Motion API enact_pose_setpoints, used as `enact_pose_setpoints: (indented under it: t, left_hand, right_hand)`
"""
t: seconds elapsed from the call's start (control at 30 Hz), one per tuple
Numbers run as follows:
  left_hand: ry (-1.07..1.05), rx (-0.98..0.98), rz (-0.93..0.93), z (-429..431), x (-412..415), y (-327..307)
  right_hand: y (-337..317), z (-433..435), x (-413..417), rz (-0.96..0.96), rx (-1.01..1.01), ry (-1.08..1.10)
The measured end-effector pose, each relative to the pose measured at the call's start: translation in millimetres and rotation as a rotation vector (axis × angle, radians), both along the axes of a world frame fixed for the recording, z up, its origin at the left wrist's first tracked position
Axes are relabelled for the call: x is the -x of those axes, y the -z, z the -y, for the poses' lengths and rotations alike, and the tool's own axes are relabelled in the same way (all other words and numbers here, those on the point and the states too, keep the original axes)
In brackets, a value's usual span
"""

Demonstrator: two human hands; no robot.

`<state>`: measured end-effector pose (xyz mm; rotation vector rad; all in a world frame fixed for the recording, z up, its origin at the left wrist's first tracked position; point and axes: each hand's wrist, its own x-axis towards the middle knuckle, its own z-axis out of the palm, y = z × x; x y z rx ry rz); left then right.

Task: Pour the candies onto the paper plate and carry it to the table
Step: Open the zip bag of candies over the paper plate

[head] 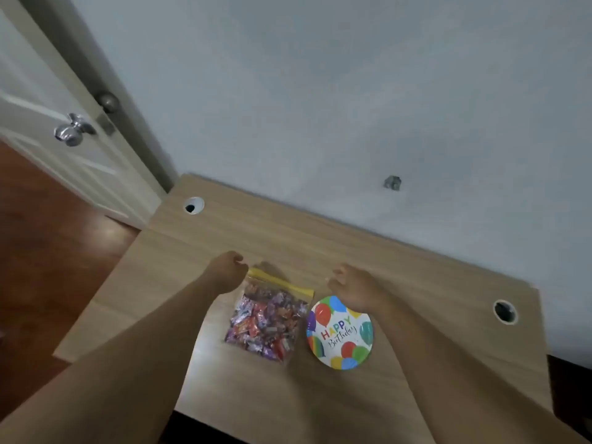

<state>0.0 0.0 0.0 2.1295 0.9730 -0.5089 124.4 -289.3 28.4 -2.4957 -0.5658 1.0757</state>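
Reaching for the candy bag.
My left hand [226, 272] curls, empty, at the bag [266, 318]'s far yellow-zip end; right hand [352, 288] loose above the plate [339, 333].

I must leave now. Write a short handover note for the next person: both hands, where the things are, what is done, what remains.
Left hand: loosely curled at the yellow zip corner of the candy bag; whether it grips the bag is unclear.
Right hand: open, empty, above the far edge of the paper plate.
Bag lies flat on the desk, appears full, plate just to its right, empty.
Done: nothing yet.
Left: open bag, pour candies onto plate, carry plate to the table.
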Motion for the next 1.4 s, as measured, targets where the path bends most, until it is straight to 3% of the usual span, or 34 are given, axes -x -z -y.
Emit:
enact_pose_setpoints:
  t: [0.2, 0.47, 0.63, 0.93, 1.13, 1.27, 1.4]
  left_hand:
    - [-0.196, 0.117, -0.076, 10.7, 24.1, 56.1]
    - [-0.230, 0.149, 0.034, 26.3, 39.9, 94.9]
    - [-0.252, 0.297, 0.177, 30.6, 50.3, 83.6]
    - [-0.083, 0.204, 0.435, 33.8, 76.7, 36.5]
    - [-0.137, 0.144, 0.493, 48.6, 98.9, 20.0]
    - [-0.312, 0.075, 0.538, 71.6, 113.1, 2.4]
    - [-0.398, 0.392, 0.388, 99.3, 126.4, -14.5]
  right_hand:
    - [44.7, -28.5, 19.1, -0.101, 0.008, -0.033]
    - [78.2, -53.1, 38.0, -0.143, -0.018, -0.097]
    - [74.7, -58.8, 43.1, -0.087, -0.053, -0.111]
    - [42.3, -49.8, 55.2, -0.017, -0.099, -0.177]
    - [19.4, -41.4, 78.4, -0.019, -0.134, -0.083]
    - [5.7, -36.0, 97.6, -0.060, -0.138, 0.047]
    - [-0.6, -32.2, 118.3, -0.087, -0.152, 0.118]
